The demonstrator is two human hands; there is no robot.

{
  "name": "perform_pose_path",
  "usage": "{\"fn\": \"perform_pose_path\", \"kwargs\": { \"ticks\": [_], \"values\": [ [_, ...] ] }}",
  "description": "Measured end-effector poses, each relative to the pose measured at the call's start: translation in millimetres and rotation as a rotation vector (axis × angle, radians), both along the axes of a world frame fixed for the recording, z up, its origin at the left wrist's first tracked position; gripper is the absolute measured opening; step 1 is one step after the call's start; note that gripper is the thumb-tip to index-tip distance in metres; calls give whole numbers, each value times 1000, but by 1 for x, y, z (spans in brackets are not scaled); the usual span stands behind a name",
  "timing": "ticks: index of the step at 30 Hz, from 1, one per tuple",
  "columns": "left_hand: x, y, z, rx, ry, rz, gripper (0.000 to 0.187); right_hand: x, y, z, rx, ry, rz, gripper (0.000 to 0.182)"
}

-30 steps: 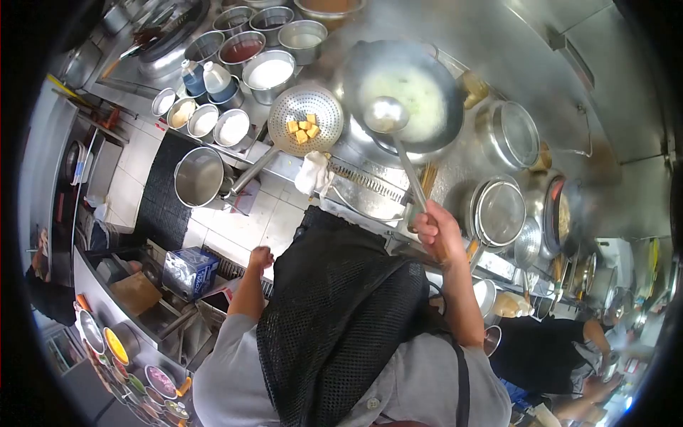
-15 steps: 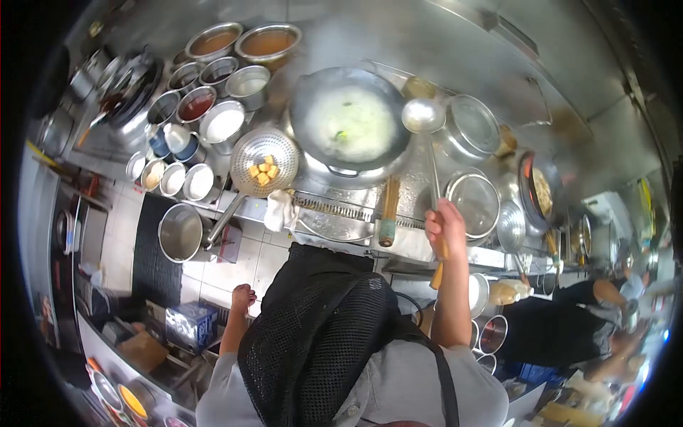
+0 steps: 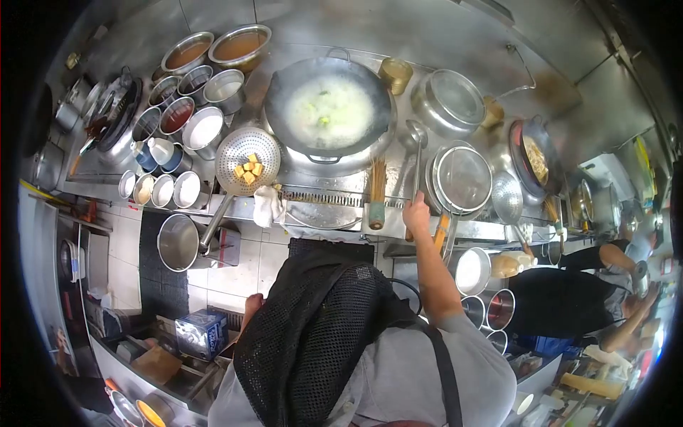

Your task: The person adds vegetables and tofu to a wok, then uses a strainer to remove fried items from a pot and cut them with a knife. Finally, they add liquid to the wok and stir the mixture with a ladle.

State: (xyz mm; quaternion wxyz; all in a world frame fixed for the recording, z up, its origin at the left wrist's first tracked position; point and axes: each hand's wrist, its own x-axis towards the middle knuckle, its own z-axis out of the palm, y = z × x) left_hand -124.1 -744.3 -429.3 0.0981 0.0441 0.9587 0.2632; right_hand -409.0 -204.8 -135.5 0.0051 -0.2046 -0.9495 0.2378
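Note:
My right hand is closed around the handle of a ladle, whose metal bowl is down at the stove top, right of the wok. A large wok holds steaming, pale liquid with a few green pieces. Just right of the ladle lie round mesh strainers. A bamboo brush lies left of my right hand. At my left side, my left hand hangs low with its fingers curled and nothing visible in it; my black mesh cap partly covers that arm.
A perforated skimmer with several golden cubes rests across a pot. Several seasoning containers stand at left. A lidded pot and a second wok are at right. Another person works at far right.
My right hand has lowered the ladle and drawn it left, from above the stove down to its surface. My left hand has moved closer to my body. The view has shifted slightly.

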Motion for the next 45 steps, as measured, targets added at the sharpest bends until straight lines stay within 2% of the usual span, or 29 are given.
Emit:
{"fn": "perform_pose_path", "kwargs": {
  "ticks": [1, 4, 5, 6, 8, 10, 12, 14, 16, 18, 19, 20, 22, 23, 24, 25, 26, 27, 29, 30, 36, 38, 40, 43, 45],
  "values": [
    [6, 3, 1, -80, -194, 29, 22, 1, -1, -3, -3, 4, -5, 39],
    [16, 3, 5, -61, -222, -18, 24, 7, 1, -29, 26, 3, 17, 45],
    [11, 9, 16, 43, -345, 133, 25, 9, -1, -38, -8, -10, -4, 44],
    [15, 6, 6, 47, -345, 136, 25, 12, -4, -40, -41, -24, -23, 43],
    [19, 4, -2, -7, -138, 110, 22, 20, -10, -44, -18, -53, -13, 49],
    [12, 3, -3, -12, -134, 114, 20, 26, -16, -47, 6, -83, -10, 55],
    [4, 1, 0, -19, -135, 110, 19, 33, -20, -55, 72, -151, -19, 71],
    [-8, 1, 11, 8, -162, 178, 21, 39, -25, -56, 80, -167, -27, 68],
    [-16, -10, -2, 258, -162, 213, 20, 47, -28, -59, 87, -193, -35, 66],
    [-32, -6, 12, 936, -560, 874, 18, 45, -26, -67, 134, -251, 120, 64],
    [-36, -8, 11, 940, -562, 880, 18, 39, -18, -90, 164, -344, 177, 49],
    [-37, -12, 6, 1034, -635, 930, 16, 41, -23, -84, 166, -346, 190, 49],
    [-41, -21, 10, 1136, -687, 1000, 15, 51, -41, -68, 143, -269, 35, 38],
    [-43, -18, 24, 1113, -695, 1047, 13, 55, -44, -64, 136, -241, 39, 39],
    [-44, -16, 34, 1085, -705, 1093, 13, 61, -46, -61, 80, -201, 40, 46],
    [-44, -24, 40, 1083, -694, 1106, 13, 69, -45, -66, 42, -65, 24, 50],
    [-48, -25, 44, 1065, -675, 1086, 12, 75, -41, -77, 2, 71, 1, 54],
    [-53, -25, 48, 1046, -661, 1060, 12, 79, -36, -90, -7, 70, 1, 54],
    [-50, -30, 57, 1000, -639, 999, 13, 85, -31, -106, 147, 254, 2, 58],
    [-53, -31, 60, 976, -629, 964, 13, 86, -31, -108, 139, 253, -9, 58],
    [-86, -42, 79, 835, -574, 744, 14, 76, -39, -100, -13, -84, -163, 57],
    [-101, -41, 86, 790, -550, 675, 15, 79, -43, -94, -23, -90, -196, 58],
    [-118, -44, 93, 750, -522, 608, 16, 80, -44, -84, -160, -151, -218, 59],
    [-131, -45, 77, 715, -382, 505, 15, 81, -44, -94, -179, -112, -228, 58],
    [-141, -38, 100, 700, -545, 575, 15, 81, -47, -86, -211, -120, -243, 57]
  ]
}}
